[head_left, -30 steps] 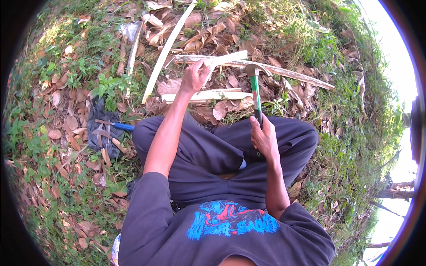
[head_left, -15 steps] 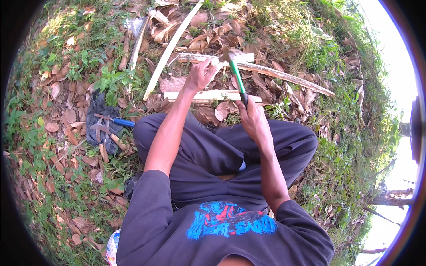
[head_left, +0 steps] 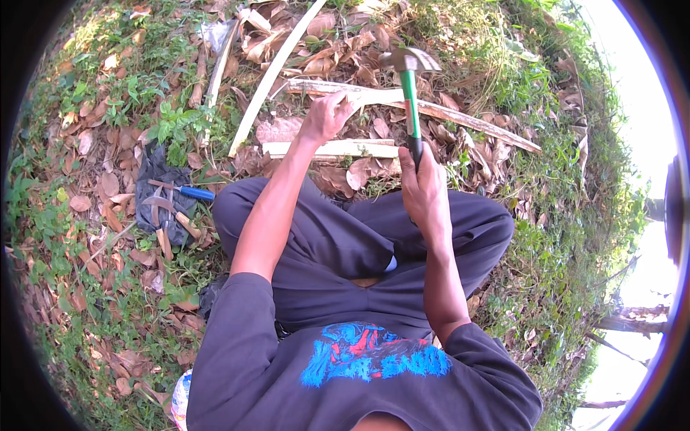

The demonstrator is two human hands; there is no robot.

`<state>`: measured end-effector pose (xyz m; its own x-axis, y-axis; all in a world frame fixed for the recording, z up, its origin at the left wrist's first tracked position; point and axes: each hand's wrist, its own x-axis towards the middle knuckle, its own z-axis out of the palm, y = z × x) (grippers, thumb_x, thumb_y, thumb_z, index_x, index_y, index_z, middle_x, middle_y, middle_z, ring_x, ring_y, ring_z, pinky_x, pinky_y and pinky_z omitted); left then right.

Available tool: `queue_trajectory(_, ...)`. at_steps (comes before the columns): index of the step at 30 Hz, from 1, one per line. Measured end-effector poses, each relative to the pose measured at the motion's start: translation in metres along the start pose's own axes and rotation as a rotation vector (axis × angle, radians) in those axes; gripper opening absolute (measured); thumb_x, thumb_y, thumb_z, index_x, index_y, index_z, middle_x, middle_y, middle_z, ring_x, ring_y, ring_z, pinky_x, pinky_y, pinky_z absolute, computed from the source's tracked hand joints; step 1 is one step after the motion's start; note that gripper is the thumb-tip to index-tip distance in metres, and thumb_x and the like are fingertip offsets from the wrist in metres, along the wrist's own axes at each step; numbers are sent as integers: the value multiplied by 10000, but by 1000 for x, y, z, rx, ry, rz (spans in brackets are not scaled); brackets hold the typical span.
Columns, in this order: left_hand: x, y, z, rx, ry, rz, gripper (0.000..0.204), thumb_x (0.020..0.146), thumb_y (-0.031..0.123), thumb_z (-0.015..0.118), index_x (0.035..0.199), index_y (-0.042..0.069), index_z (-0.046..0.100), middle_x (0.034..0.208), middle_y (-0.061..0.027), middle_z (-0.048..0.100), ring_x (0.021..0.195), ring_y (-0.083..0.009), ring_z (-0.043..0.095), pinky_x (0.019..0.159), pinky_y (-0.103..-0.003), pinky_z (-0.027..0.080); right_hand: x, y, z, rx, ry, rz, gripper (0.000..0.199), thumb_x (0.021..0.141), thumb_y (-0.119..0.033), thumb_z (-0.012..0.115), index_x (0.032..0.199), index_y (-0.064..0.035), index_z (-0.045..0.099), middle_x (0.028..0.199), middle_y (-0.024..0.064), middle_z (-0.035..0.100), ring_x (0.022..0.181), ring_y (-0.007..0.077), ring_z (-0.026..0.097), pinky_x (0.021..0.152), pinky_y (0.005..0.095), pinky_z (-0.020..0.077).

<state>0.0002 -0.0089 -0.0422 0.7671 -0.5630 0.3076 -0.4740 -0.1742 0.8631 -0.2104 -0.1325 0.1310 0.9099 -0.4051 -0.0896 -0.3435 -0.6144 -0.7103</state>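
Observation:
My right hand (head_left: pixel 427 188) is wrapped round the black grip of a claw hammer (head_left: pixel 410 97) with a green shaft. The hammer's metal head is raised above the right part of a pale wooden strip (head_left: pixel 381 95). At this strip's left part my left hand (head_left: pixel 327 118) is closed in a pinch, and what lies between its fingertips is too small to make out. The strip meets a longer, rough-edged wooden stick (head_left: pixel 474 123) that slants off to the right. Nearer my crossed legs, another pale wooden strip (head_left: pixel 359 149) lies on the leaves, partly behind my left wrist.
A long curved pale strip (head_left: pixel 269 86) lies beyond my left hand, with a darker stick (head_left: pixel 219 75) further left. Left of my knee, a black plastic bag (head_left: pixel 154 169) carries a blue-handled tool (head_left: pixel 195 192) and a curved blade with a wooden handle (head_left: pixel 188 224). Dry leaves and grass surround me.
My right hand has swung the hammer up and to the right, away from the wooden strip. The left hand stays almost where it was, still pinched.

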Motion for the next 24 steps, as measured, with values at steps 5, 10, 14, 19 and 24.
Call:
queue_trajectory(5, -1, 5, 2, -31, 40, 54, 416, 983, 298, 601, 1155, -80, 627, 998, -266, 711, 942, -348, 732, 773, -392, 606, 3, 48, 32, -69, 49, -147, 282, 1036, -282, 548, 971, -10, 509, 650, 217, 564, 552, 396, 535, 550, 468, 416)
queue_trajectory(10, -4, 8, 1, 10, 21, -2, 366, 973, 257, 607, 1121, -76, 630, 940, -277, 704, 902, -339, 736, 737, -390, 605, -13, 0, 12, 117, 62, 7, 284, 1048, -271, 530, 953, -5, 502, 624, 206, 545, 498, 384, 491, 514, 472, 391)
queue_trajectory(14, 2, 9, -2, 52, 39, 31, 359, 966, 256, 622, 1101, -76, 637, 896, -260, 709, 874, -347, 736, 717, -386, 600, 2, 41, 55, -140, 214, -301, 291, 1044, -282, 540, 962, -5, 512, 602, 187, 513, 502, 349, 496, 517, 449, 396)
queue_trajectory(19, -13, -2, 9, 12, 73, 41, 342, 970, 272, 610, 1043, -60, 639, 873, -241, 708, 837, -347, 734, 704, -395, 581, -13, 3, 20, 116, 42, 33, 271, 1039, -252, 520, 1014, 15, 483, 676, 280, 566, 620, 505, 554, 555, 552, 409)
queue_trajectory(24, -1, 10, 4, 25, 110, 98, 365, 966, 304, 611, 1035, -52, 651, 877, -239, 710, 817, -347, 733, 701, -404, 573, -7, 47, 45, -21, 103, -96, 261, 1047, -274, 530, 995, -19, 510, 596, 207, 513, 520, 408, 510, 527, 477, 398)
